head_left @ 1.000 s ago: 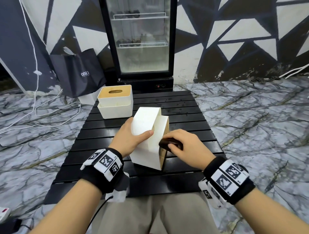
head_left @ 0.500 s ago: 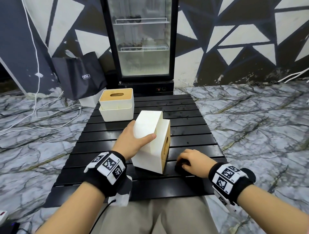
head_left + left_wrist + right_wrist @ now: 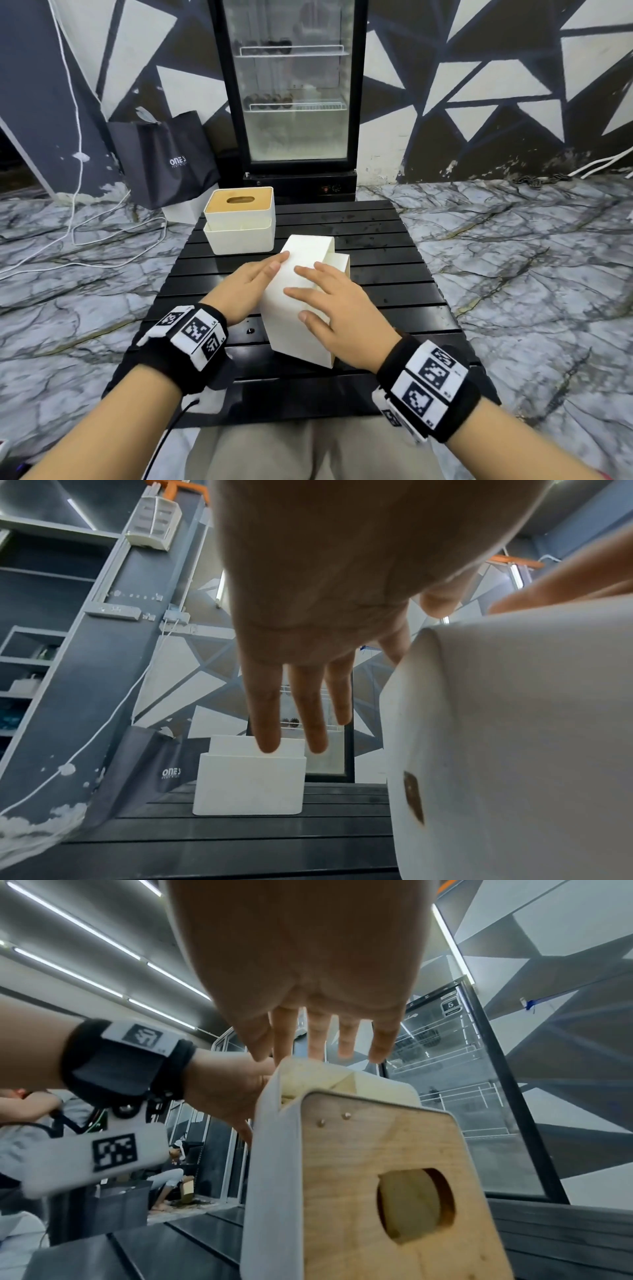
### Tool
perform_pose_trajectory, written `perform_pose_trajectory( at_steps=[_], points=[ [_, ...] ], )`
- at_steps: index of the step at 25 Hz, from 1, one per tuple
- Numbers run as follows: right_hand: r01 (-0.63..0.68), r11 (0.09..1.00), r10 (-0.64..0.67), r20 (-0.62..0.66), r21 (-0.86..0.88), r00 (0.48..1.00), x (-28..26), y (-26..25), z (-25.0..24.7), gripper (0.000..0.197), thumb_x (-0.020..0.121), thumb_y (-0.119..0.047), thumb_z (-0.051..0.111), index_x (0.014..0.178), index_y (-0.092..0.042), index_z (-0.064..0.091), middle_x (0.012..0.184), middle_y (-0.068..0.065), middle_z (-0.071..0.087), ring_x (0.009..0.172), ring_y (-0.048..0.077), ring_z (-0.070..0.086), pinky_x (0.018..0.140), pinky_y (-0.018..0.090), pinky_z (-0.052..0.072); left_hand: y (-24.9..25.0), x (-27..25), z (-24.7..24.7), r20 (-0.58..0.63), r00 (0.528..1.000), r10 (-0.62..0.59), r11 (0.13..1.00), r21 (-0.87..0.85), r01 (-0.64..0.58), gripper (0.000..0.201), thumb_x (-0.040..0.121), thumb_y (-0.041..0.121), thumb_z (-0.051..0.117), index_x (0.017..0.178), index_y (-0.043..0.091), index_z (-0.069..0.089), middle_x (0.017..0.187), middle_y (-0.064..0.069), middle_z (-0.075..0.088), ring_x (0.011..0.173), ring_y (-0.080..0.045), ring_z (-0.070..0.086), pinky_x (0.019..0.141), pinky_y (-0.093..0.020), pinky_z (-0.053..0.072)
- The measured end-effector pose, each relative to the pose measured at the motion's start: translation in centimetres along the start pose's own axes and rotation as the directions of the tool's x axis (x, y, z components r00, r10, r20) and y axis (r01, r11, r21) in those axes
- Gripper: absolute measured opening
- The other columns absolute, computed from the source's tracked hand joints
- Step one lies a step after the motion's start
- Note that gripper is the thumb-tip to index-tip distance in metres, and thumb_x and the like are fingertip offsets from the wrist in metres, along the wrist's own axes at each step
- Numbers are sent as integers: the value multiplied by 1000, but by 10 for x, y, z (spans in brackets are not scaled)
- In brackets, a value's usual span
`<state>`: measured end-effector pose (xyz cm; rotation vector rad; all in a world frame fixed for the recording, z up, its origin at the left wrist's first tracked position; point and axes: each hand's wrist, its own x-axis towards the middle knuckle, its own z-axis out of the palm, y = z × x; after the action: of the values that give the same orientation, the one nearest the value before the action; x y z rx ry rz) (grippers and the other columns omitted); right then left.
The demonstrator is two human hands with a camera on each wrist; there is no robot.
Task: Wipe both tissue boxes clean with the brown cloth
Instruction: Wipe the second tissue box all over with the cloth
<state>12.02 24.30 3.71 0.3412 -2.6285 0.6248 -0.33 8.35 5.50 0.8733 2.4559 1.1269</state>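
A white tissue box (image 3: 298, 291) lies on its side in the middle of the black slatted table (image 3: 383, 274), its wooden lid (image 3: 377, 1172) facing right. My left hand (image 3: 274, 267) lies with straight fingers (image 3: 301, 723) against the box's left face (image 3: 514, 723). On the box's upper face rests my right hand (image 3: 308, 291), flat, with its fingers (image 3: 325, 1042) spread. Neither hand holds anything. The second tissue box (image 3: 239, 222) stands upright at the table's back left with its wooden lid on top. No view shows the brown cloth.
A glass-door fridge (image 3: 298, 102) stands right behind the table. A black bag (image 3: 164, 161) leans on the wall at the left, with white cables (image 3: 78, 222) on the marble floor beside it. My knees are at the table's near edge.
My right hand took the cloth down to the table right of the box, let go of it and came up flat onto the box. My left hand's grip has loosened into straight fingers.
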Motion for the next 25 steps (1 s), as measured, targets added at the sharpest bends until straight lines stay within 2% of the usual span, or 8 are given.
perform_pose_trajectory(
  at_steps=[3,7,10,13,15,18,21,25],
  points=[
    [-96,993,98,27,-63,995,-3,6,-2,38,88,-45,34,118,-38,56,140,0,45,133,31,33,98,49,38,-12,-6,-4,-48,999,-23,988,149,30,52,83,68,21,130,54,38,145,1,38,137,-14,30,114,-35,22],
    [-203,977,203,3,-59,979,-7,22,-22,36,89,-49,35,116,-43,57,143,-5,40,136,24,26,103,46,34,-10,-24,-4,-193,981,33,974,227,12,67,72,77,21,119,47,57,147,5,33,137,-18,29,112,-44,26],
    [-378,920,376,41,106,926,-3,30,-28,29,92,-38,47,119,-40,55,145,-6,36,136,17,24,109,39,28,-1,-26,-1,-267,964,1,1000,-19,-7,29,89,56,46,89,38,68,134,7,40,123,-10,38,103,-29,30],
    [-436,861,449,10,260,893,8,22,-23,29,90,-32,53,119,-30,57,135,-4,45,127,13,38,101,21,28,1,-14,-2,-359,932,-42,997,-69,18,25,89,38,57,74,20,68,115,2,48,110,-15,48,90,-25,33],
    [-450,834,483,-28,318,875,13,15,-18,29,87,-32,58,115,-26,56,127,-7,49,114,10,45,98,23,34,-2,-8,-5,-432,900,-58,998,-56,37,21,84,33,67,71,18,63,105,1,50,99,-19,54,85,-27,40],
    [-481,786,533,-29,388,846,14,11,-15,33,84,-32,62,115,-26,53,126,-8,48,107,8,44,96,27,38,-11,-7,-9,-436,894,-102,991,-121,54,18,80,27,72,77,24,54,100,1,53,88,-17,54,75,-25,45],
    [-489,755,542,3,437,840,10,10,-15,41,83,-33,63,121,-29,48,127,-10,45,109,8,44,90,23,35,-16,-12,-12,-368,920,-136,965,-259,40,25,79,24,73,93,22,52,101,3,55,90,-16,53,73,-24,43],
    [-501,721,527,91,478,845,2,8,-18,63,78,-34,68,132,-34,36,129,-16,37,114,11,42,93,26,36,-20,-27,-19,-244,960,-138,959,-277,67,57,77,24,76,126,22,45,111,1,54,88,-14,56,64,-21,45]
  ],
)
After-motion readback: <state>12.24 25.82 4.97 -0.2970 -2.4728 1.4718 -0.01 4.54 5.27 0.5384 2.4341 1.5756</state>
